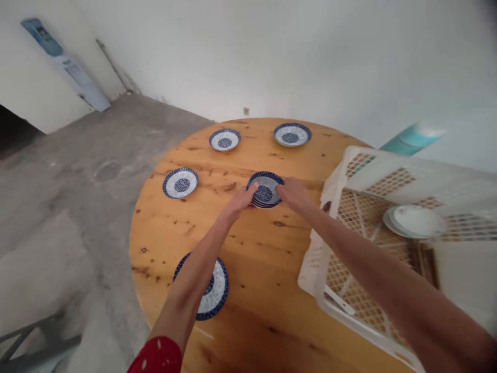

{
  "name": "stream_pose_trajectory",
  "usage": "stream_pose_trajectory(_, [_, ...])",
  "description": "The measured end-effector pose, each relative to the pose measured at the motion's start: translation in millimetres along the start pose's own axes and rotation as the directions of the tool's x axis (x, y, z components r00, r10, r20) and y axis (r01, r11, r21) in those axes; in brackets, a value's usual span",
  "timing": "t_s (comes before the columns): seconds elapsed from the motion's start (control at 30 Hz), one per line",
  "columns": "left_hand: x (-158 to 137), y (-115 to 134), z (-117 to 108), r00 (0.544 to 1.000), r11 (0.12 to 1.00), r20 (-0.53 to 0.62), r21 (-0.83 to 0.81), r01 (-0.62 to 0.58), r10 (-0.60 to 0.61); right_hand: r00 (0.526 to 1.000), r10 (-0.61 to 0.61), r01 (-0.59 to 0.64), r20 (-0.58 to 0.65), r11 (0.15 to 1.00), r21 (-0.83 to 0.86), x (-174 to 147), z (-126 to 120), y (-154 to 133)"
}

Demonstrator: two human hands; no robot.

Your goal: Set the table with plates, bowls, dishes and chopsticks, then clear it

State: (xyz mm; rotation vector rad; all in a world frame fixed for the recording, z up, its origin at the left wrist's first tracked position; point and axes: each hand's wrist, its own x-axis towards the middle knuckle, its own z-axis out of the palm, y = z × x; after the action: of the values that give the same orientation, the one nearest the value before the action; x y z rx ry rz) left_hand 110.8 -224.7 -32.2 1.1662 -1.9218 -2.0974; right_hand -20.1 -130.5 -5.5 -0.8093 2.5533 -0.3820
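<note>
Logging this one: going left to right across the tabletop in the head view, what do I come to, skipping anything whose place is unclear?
Leftmost blue-rimmed plate → far-left plate → left hand → plate stack → right hand → white basket.

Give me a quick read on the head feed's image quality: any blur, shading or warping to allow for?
Head view, centre: the stacked dishes read fairly clearly; head view, right: the crate and teal object look smeared; head view, bottom: the table looks darker; head view, upper left: the water dispenser leans, probably lens distortion or camera tilt.
</note>
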Motion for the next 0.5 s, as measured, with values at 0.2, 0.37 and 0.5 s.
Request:
stream_pose_trajectory(0.2, [36, -35, -3, 0.996, 0.998, 0.068, 0.025, 0.061, -0.063, 0.979, 0.199, -0.201, 0.034, 0.978, 0.049, 17, 43, 9])
stream_pose_trajectory(0.37, [63, -46, 5, 0.996, 0.997, 0.071, -0.033, 0.065, -0.063, 0.959, 0.284, -0.284, 0.009, 0.954, 0.094, 32, 47, 18])
stream_pose_trajectory(0.5, [80, -47, 7, 0.998, 0.997, 0.022, -0.061, 0.056, -0.054, 0.97, 0.241, -0.24, 0.0, 0.965, 0.103, 41, 43, 19])
